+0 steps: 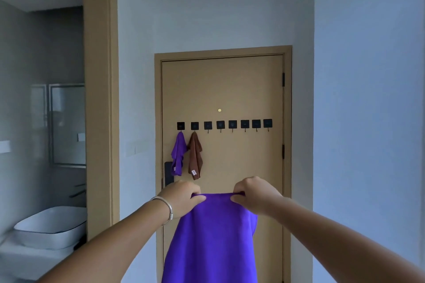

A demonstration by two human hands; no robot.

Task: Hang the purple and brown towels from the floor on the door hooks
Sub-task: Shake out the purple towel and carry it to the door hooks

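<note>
A purple towel (213, 239) hangs spread out in front of me, held by its top edge. My left hand (181, 197) pinches the towel's left corner and my right hand (255, 193) pinches its right corner. Ahead is a tan door (230, 89) with a row of several black hooks (232, 124). A second purple towel (178, 156) hangs from the leftmost hook. A brown towel (195, 156) hangs from the hook beside it. The other hooks are bare. My hands are below the hook row and apart from the door.
On the left, an open doorway with a tan frame (101, 99) leads to a bathroom with a white basin (50, 227). A black door lock (168, 177) sits at the door's left edge. Pale walls flank the door.
</note>
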